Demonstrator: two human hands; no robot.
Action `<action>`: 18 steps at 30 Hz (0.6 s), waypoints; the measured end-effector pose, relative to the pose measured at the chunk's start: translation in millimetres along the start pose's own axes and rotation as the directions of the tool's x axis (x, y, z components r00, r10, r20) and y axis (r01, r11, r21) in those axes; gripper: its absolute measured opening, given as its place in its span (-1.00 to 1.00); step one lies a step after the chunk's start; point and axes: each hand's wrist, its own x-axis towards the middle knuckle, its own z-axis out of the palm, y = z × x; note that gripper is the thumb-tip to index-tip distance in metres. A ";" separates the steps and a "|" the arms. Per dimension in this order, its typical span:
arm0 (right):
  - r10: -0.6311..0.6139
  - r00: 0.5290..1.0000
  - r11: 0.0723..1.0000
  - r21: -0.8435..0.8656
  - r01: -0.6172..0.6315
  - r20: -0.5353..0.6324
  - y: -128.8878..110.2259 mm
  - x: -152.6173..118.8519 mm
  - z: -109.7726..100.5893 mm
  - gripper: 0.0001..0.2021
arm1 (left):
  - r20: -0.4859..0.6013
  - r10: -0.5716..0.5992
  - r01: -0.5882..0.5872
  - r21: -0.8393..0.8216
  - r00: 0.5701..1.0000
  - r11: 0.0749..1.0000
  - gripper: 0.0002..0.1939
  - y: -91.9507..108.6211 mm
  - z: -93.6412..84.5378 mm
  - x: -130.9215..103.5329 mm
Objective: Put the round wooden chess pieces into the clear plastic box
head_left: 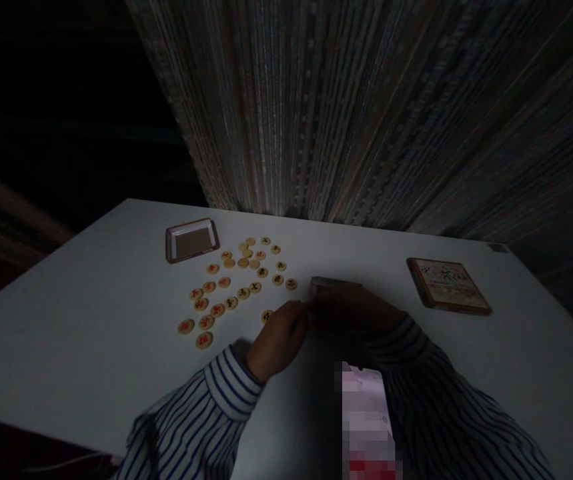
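1. Both your left hand (279, 341) and right hand (353, 310) are sitting close together, right of the disc cluster (243, 293); whether they're pinching anything, I cannot tell.
2. One gray-edged object (341, 281) is showing right of the cluster.

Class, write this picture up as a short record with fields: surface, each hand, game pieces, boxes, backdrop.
Surface: white table
Left hand: fingertips meeting the right hand; any grip unclear
Right hand: in deep shadow, by a grey-edged object, mostly hidden
Game pieces: round, scattered mainly left of the hands; red or black characters, some plain
Boxes: open shallow tray, far left; picture-covered box, right
Backdrop: striped curtain
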 end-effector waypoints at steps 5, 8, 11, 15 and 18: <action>-0.005 0.999 1.000 0.019 0.006 -0.032 -2.2 -2.4 -3.9 -0.79 | 0.003 -0.013 0.013 0.006 1.000 1.000 -0.67 0.5 -0.3 0.0; -0.001 1.000 0.998 0.055 0.003 -0.024 -4.1 -2.8 -7.0 -0.79 | -0.002 -0.014 0.014 0.009 1.000 1.000 -0.67 -0.1 -0.1 -0.2; -0.001 1.000 0.996 0.089 0.001 0.008 -5.9 -2.4 -10.2 -0.80 | -0.006 -0.008 0.008 0.001 1.000 1.000 -0.65 -0.2 0.1 -0.4; 0.003 1.000 0.996 0.088 -0.004 0.013 -7.3 -2.7 -12.5 -0.79 | -0.011 -0.013 0.013 -0.010 1.000 1.000 -0.64 1.4 -0.3 -0.8; -0.008 1.000 0.998 0.066 0.009 -0.018 -6.5 -3.1 -10.4 -0.80 | -0.010 -0.026 0.026 -0.019 1.000 0.999 -0.63 2.0 -0.3 -0.8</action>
